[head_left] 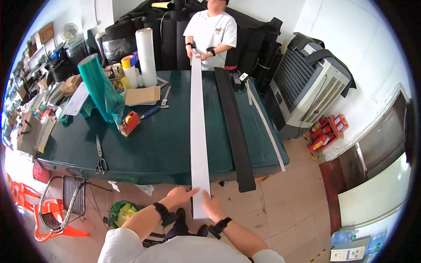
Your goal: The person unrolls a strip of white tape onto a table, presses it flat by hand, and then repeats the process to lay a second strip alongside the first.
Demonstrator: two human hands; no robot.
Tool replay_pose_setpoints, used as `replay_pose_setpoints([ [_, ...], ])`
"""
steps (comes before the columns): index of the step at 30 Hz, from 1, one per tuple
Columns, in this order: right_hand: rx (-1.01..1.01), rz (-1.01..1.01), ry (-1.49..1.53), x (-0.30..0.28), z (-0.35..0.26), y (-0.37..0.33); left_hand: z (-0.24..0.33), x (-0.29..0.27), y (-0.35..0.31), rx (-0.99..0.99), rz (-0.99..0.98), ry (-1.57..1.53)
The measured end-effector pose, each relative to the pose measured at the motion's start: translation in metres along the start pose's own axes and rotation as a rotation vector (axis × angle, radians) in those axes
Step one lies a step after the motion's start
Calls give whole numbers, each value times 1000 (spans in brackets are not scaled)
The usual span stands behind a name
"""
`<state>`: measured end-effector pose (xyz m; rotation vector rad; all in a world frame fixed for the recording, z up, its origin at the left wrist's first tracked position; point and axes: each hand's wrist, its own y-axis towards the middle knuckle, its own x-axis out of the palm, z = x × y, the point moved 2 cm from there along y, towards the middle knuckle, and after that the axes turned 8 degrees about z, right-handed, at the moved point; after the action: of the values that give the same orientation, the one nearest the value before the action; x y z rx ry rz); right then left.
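A long white strip (198, 131) stretches over the green table (153, 149) from my side to the far side. My left hand (180, 195) grips its near end at the left edge, and my right hand (211, 206) holds the right edge. Across the table a person in a white shirt (211, 30) holds the far end with both hands. A long black strip (234, 127) lies on the table just right of the white one, its near end hanging over the table edge.
Scissors (101, 160), a red tape dispenser (129, 122), a green film roll (100, 87), a white roll (146, 50) and brown envelopes (142, 95) sit on the left half. A grey cooling unit (307, 85) stands right. A wire chair (66, 199) stands lower left.
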<state>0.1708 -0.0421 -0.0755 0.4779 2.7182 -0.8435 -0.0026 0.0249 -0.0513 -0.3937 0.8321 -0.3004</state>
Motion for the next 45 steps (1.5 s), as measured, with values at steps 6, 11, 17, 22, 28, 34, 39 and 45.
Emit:
replay_pose_setpoints([
  [6, -373, 128, -92, -9, -12, -22, 35, -2, -39, -315, -150, -772],
  [11, -648, 91, 71, -21, -15, -58, 52, 5, -72, -243, -81, -1118],
  [17, -679, -40, 67, -32, -11, -68, 50, 12, -88, -350, 256, -861],
  [22, -260, -306, 386, -31, -13, -15, 39, 52, -104, -63, 665, -368],
  [28, 65, -298, 519, -34, -42, -22, 42, 57, -128, 211, 752, -234],
  [34, -483, 9, 46, -28, -20, -51, 38, 43, -92, -184, 448, -1007],
  [39, -679, -46, 6, -27, -8, -79, 26, 36, -86, -266, 246, -1194],
  [45, -599, -114, 250, -21, 10, -44, 39, 39, -111, -159, 588, -689],
])
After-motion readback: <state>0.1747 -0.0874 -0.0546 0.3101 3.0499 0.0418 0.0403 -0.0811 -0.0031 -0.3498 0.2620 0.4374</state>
